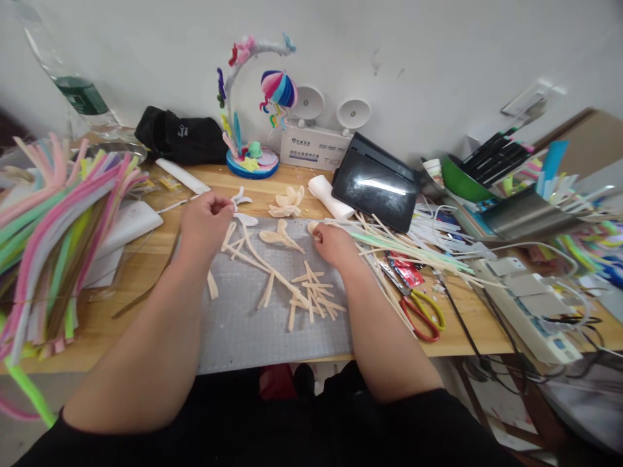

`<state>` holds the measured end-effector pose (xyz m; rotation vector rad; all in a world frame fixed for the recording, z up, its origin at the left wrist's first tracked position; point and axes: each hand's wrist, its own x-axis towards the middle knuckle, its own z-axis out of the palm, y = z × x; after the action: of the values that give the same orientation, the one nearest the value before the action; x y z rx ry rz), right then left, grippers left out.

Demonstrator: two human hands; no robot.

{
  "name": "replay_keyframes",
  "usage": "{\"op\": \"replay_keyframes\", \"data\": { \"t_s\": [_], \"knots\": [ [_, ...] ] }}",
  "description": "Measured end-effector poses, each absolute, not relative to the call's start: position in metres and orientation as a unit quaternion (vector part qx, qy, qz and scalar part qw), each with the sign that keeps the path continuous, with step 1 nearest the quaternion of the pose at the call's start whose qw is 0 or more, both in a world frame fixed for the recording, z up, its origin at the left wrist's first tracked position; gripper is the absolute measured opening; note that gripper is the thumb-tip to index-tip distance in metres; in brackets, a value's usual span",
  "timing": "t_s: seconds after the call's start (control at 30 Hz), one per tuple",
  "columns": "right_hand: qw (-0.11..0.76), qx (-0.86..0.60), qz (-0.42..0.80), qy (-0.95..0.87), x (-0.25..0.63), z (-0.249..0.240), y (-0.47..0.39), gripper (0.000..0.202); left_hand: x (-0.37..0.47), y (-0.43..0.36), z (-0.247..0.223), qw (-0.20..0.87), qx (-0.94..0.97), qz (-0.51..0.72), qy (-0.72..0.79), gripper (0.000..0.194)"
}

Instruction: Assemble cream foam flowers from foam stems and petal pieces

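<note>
My left hand [211,214] is closed in a pinch at the mat's upper left corner, touching a white petal-shaped piece [241,196]. A second white oval piece [247,220] lies just below it. At the mat's upper right, my right hand [333,243] has its fingers closed on a small cream piece [312,227]. Between the hands a cream shape with several lobes [280,237] rests on the grey mat [228,324]. Nearer me lie cream strips [316,292], and a cream petal cluster [287,201] sits behind the mat.
Bundled colored stems [63,240] fill the left side. Behind stand a decorated arch [250,162], a white box [311,148] and a black tablet-like device [374,185]. Scissors [423,314], loose stems [413,246] and a power strip [528,311] lie on the right.
</note>
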<state>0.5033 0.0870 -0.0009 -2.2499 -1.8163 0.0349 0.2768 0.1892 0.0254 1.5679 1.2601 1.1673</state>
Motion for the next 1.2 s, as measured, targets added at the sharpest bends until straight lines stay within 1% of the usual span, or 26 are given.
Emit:
{"op": "replay_keyframes", "data": {
  "t_s": [0.07,0.1,0.17,0.23,0.3,0.4,0.5,0.6,0.63,0.67,0.7,0.73,0.8,0.83,0.87,0.93,0.97,1.0,1.1,1.2],
  "knots": [
    [0.166,-0.772,0.015,-0.613,0.505,-0.001,0.088,0.016,0.270,0.194,0.025,0.325,0.685,0.398,0.516,0.007],
    [0.205,-0.773,0.024,-0.599,0.506,-0.001,0.088,0.014,0.268,0.196,0.025,0.291,0.715,0.364,0.522,0.006],
    [0.310,-0.771,0.073,-0.552,0.507,-0.001,0.090,0.011,0.268,0.197,0.022,0.256,0.760,0.291,0.522,0.004],
    [0.423,-0.750,0.165,-0.480,0.507,0.000,0.092,0.010,0.270,0.197,0.017,0.224,0.803,0.232,0.501,0.005],
    [0.508,-0.708,0.271,-0.409,0.506,0.001,0.093,0.011,0.272,0.198,0.011,0.193,0.850,0.189,0.453,0.009],
    [0.574,-0.633,0.379,-0.355,0.504,0.005,0.092,0.016,0.274,0.199,0.004,0.164,0.905,0.140,0.366,0.015],
    [0.603,-0.570,0.437,-0.347,0.502,0.009,0.088,0.023,0.276,0.196,0.006,0.172,0.915,0.142,0.336,0.012],
    [0.615,-0.519,0.470,-0.362,0.495,0.012,0.085,0.026,0.285,0.183,0.015,0.246,0.871,0.235,0.355,0.008],
    [0.616,-0.505,0.478,-0.371,0.491,0.013,0.084,0.026,0.289,0.176,0.018,0.302,0.839,0.273,0.361,0.013],
    [0.615,-0.494,0.484,-0.379,0.486,0.014,0.083,0.026,0.294,0.169,0.021,0.377,0.792,0.316,0.361,0.023],
    [0.612,-0.485,0.490,-0.388,0.481,0.014,0.082,0.025,0.299,0.162,0.023,0.461,0.746,0.344,0.335,0.037],
    [0.606,-0.478,0.496,-0.398,0.476,0.015,0.081,0.025,0.303,0.155,0.025,0.532,0.702,0.363,0.305,0.046],
    [0.587,-0.470,0.509,-0.418,0.467,0.015,0.080,0.023,0.309,0.145,0.025,0.619,0.631,0.378,0.274,0.054],
    [0.576,-0.469,0.516,-0.427,0.464,0.015,0.079,0.022,0.311,0.142,0.025,0.636,0.615,0.379,0.271,0.051],
    [0.565,-0.470,0.520,-0.435,0.461,0.015,0.079,0.021,0.311,0.141,0.025,0.641,0.611,0.376,0.273,0.045],
    [0.552,-0.473,0.520,-0.448,0.458,0.015,0.078,0.019,0.308,0.141,0.025,0.634,0.628,0.355,0.279,0.026],
    [0.550,-0.474,0.517,-0.453,0.457,0.014,0.077,0.019,0.306,0.141,0.025,0.628,0.642,0.341,0.279,0.019],
    [0.551,-0.472,0.512,-0.459,0.457,0.014,0.077,0.018,0.304,0.142,0.026,0.625,0.654,0.325,0.275,0.016],
    [0.565,-0.461,0.499,-0.469,0.456,0.014,0.076,0.016,0.301,0.143,0.028,0.639,0.669,0.279,0.258,0.015],
    [0.581,-0.457,0.485,-0.468,0.455,0.014,0.076,0.016,0.301,0.142,0.028,0.658,0.670,0.247,0.240,0.019]
  ]
}}
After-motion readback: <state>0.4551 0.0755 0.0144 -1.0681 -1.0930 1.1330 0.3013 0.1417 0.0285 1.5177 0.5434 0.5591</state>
